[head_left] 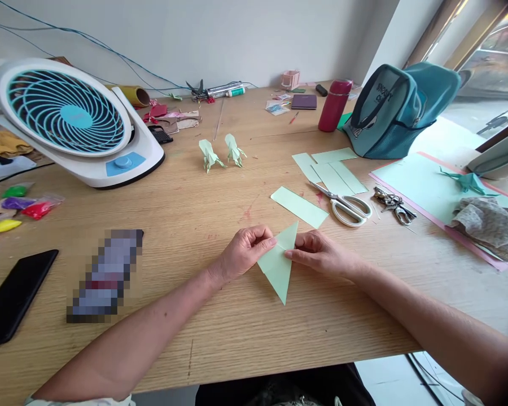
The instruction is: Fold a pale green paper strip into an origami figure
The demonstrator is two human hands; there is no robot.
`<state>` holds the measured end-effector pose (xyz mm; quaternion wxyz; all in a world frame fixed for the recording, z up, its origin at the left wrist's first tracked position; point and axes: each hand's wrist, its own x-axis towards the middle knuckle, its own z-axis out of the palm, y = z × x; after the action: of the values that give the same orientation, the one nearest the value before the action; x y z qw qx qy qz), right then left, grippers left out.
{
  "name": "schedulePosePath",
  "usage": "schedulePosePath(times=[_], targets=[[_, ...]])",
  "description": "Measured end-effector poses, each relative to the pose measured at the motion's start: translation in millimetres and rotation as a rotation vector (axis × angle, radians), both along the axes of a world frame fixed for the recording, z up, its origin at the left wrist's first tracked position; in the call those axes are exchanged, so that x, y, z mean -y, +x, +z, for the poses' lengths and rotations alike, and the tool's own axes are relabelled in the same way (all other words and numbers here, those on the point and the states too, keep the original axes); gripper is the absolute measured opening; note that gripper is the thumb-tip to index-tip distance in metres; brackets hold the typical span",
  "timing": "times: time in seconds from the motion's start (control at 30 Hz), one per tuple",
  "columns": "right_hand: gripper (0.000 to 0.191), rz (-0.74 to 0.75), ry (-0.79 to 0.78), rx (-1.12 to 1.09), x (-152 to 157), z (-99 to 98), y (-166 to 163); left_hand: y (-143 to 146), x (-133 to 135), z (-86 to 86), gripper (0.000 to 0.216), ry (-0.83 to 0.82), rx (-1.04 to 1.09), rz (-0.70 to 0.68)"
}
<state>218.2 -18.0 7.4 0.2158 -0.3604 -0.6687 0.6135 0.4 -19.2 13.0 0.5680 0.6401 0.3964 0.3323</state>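
Note:
A pale green sheet of folded paper [278, 270], now a pointed kite-like shape, is held a little above the table's near part. My left hand [249, 248] pinches its left edge between thumb and fingers. On the opposite edge, my right hand [315, 252] grips it with the thumb in front; the fingers behind are partly hidden. Just beyond the hands lies a pale green paper strip [300, 207]. White-handled scissors [350, 210] rest to its right, blades pointing away to the left. Farther back stand two folded paper figures, one on the left [210, 155] and one on the right [234, 150].
More green paper strips [338, 176] lie behind the scissors, with keys [393, 204] to their right. A fan [80, 121] stands at left, near a phone [105, 276] and a black case [19, 296]. A red flask [334, 106] and teal backpack [400, 110] stand back right.

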Motion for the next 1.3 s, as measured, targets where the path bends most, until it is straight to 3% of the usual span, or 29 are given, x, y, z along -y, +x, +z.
schedulePosePath(times=[0.17,0.37,0.57,0.77,0.93,1.13,1.3], targets=[[0.046,-0.058,-0.058,-0.035,-1.4,1.4,-0.8,0.3,-0.8,0.9,0.034,-0.021,0.026,-0.008],[0.047,-0.375,-0.085,-0.085,-2.5,0.8,-1.8,-0.8,-0.8,-2.2,0.043,-0.129,0.177,0.067],[0.047,-0.502,-0.159,-0.217,-2.9,3.8,-2.1,-0.7,-0.1,-3.1,0.032,-0.029,0.175,0.059],[0.045,-0.484,-0.178,-0.213,-3.1,3.7,-2.6,-1.4,-2.3,-10.5,0.038,0.027,0.188,0.038],[0.046,-0.377,-0.098,-0.058,-1.6,1.8,-1.2,-0.3,-1.6,-14.3,0.057,0.163,0.206,0.079],[0.053,-0.248,-0.029,0.069,0.2,5.1,-0.7,0.0,-1.4,-12.3,0.025,0.32,0.164,0.153],[0.053,-0.293,-0.021,-0.009,1.6,2.3,2.9,-0.7,-4.8,-14.7,0.01,0.249,0.224,0.19]])
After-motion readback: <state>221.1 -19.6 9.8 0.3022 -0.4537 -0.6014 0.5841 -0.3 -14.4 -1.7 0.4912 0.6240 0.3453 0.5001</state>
